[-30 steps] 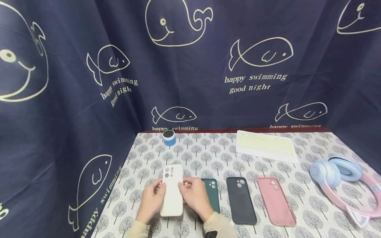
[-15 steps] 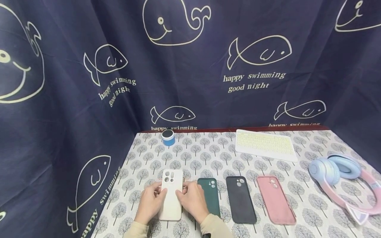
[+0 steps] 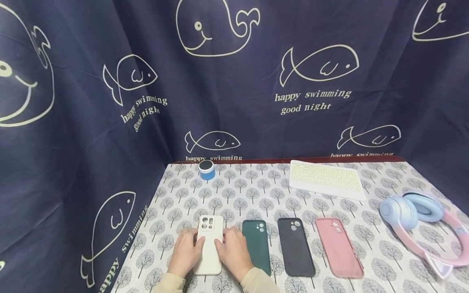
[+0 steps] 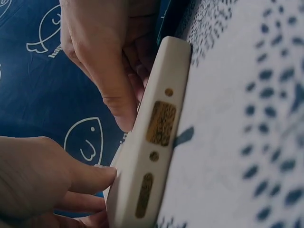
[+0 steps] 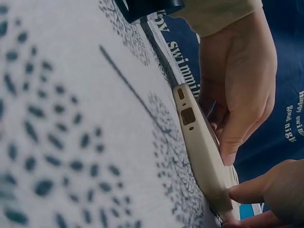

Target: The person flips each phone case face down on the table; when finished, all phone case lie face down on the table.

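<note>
A cream-white phone case (image 3: 209,257) lies back side up on the tree-print cloth, its camera cutouts at the far end. My left hand (image 3: 186,251) grips its left long side, thumb on the back. On the opposite side my right hand (image 3: 234,250) holds it in the same way, fingers hidden at the edge. The left wrist view shows the case's bottom edge (image 4: 162,90) with port and speaker cutouts, down at the cloth. To the right of my right hand lies a dark green phone case (image 3: 258,240).
A black phone case (image 3: 296,248) and a pink phone case (image 3: 340,248) lie further right. Pink-and-blue headphones (image 3: 401,213) rest at the right edge. At the back are a white keyboard (image 3: 326,179) and a small blue speaker (image 3: 207,173). A dark blue curtain (image 3: 227,97) hangs behind the table.
Both hands have brought the cream-white case down and toward me onto the cloth. The right hand has moved off the green case, which now shows more fully.
</note>
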Available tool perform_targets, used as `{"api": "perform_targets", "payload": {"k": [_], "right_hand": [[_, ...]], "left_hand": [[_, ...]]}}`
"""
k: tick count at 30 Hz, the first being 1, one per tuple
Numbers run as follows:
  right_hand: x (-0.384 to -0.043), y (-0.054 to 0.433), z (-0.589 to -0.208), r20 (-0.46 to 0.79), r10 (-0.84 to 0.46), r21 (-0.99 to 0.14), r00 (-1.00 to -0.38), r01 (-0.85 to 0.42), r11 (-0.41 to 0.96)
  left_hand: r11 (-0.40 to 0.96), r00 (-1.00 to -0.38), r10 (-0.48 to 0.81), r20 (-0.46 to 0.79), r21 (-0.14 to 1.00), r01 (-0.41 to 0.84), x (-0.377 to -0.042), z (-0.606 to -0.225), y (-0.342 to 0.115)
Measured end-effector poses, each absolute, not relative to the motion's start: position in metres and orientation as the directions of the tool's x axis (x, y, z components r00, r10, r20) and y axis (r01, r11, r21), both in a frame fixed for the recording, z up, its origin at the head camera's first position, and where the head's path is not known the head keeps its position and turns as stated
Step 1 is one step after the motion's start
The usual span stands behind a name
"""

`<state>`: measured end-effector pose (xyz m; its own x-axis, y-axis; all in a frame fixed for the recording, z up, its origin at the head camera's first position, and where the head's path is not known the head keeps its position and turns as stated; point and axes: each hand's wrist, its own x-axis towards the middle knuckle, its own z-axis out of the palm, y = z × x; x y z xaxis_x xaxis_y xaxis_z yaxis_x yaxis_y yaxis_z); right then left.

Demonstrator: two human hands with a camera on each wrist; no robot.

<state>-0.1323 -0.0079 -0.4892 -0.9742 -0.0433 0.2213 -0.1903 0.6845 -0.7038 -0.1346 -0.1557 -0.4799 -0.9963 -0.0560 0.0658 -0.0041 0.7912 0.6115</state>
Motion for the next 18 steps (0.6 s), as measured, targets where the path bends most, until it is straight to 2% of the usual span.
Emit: {"api": "perform_targets", "payload": {"k": [11, 18], "right_hand": [[-0.123, -0.006, -0.487, 0.233, -0.087, -0.667, -0.969, -0.224, 0.71], [-0.126, 0.018, -0.458, 0.136, -0.152, -0.662, -0.979, -0.204, 0.721]], "left_hand": [[0.822, -0.989, -0.095, 0.114, 0.57, -0.013, -0.127, -0.487, -0.154], [0.832, -0.965, -0.032, 0.261, 0.541, 0.119, -0.13, -0.476, -0.147]]}}
